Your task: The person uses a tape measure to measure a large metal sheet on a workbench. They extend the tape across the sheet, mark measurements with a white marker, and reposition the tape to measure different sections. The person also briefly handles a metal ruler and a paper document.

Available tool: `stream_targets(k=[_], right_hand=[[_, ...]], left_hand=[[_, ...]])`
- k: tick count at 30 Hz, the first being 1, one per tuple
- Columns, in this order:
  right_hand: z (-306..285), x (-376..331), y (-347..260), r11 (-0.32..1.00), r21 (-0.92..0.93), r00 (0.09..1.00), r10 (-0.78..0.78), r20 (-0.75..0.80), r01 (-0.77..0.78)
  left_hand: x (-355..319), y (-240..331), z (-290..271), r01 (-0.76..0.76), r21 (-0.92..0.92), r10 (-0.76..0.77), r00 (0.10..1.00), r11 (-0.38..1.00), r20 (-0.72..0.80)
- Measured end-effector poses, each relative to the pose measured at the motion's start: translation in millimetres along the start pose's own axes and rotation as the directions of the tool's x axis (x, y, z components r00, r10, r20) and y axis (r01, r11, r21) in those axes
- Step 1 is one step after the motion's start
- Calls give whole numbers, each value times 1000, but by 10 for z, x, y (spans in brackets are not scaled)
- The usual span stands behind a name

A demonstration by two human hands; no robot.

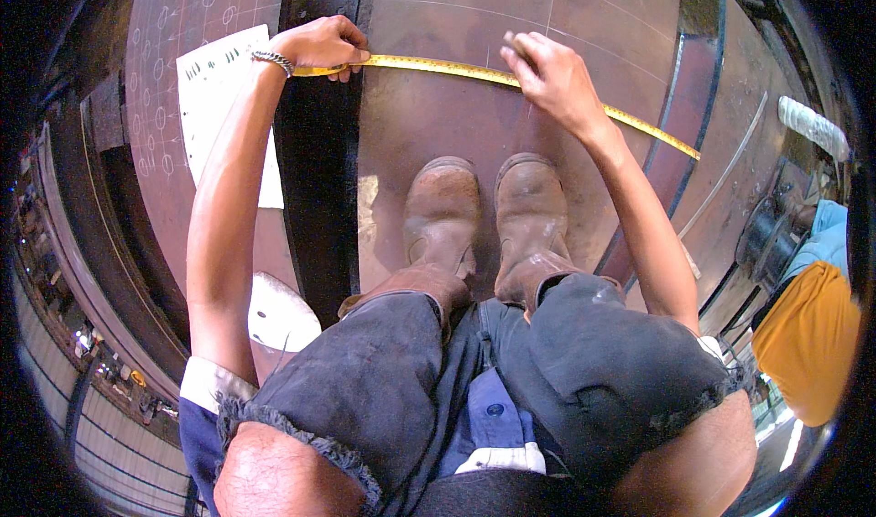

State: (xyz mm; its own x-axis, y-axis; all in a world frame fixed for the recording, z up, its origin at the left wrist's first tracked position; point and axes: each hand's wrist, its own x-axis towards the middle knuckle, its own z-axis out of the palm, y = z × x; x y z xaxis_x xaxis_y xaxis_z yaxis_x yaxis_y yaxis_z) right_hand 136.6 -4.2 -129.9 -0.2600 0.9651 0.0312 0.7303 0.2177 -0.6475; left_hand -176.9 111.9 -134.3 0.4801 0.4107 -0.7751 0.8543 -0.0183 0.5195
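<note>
A yellow tape measure [438, 64] stretches across a reddish-brown steel plate [438, 24], slanting down toward the right. My left hand [319, 44] is closed on the tape at the plate's left edge, beside a dark gap. Just above the tape's middle, my right hand [547, 70] is closed in a pinch, its fingertips toward the plate. What sits between those fingers is too small to make out. Beneath the right hand the tape passes, partly hidden, and comes out again by the wrist. Thin pale lines [553, 6] cross on the plate near the right hand.
My boots [443, 202] rest on the plate below the tape. Left of the dark gap [319, 152], a white sheet of paper [196, 106] lies on another plate [155, 61] marked with circles. Someone in orange clothing [808, 344] is at the right rim, near a dark coil [771, 220].
</note>
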Motion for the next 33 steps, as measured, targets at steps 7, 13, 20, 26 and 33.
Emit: stream_targets(k=[7, 13, 20, 26, 33], right_hand=[[67, -395, -121, 980, -190, 997, -56, 59, 66], [164, -431, -88, 976, -216, 999, -18, 45, 27], [159, -389, -113, 993, -107, 998, 59, 10, -57], [189, -407, -97, 994, -82, 997, 70, -17, -71], [185, -413, -95, 992, -101, 997, 77, -1, -77]], left_hand=[[29, -21, 12, -23, -5, 23, 1000, 1000, -5], [14, 18, 27, 6, 11, -6, 999, 1000, -37], [51, -50, 26, -9, -26, 9, 1000, 1000, -19], [53, -34, 8, -14, -19, 14, 1000, 1000, 14], [74, -108, 27, -13, -71, 15, 1000, 997, 26]])
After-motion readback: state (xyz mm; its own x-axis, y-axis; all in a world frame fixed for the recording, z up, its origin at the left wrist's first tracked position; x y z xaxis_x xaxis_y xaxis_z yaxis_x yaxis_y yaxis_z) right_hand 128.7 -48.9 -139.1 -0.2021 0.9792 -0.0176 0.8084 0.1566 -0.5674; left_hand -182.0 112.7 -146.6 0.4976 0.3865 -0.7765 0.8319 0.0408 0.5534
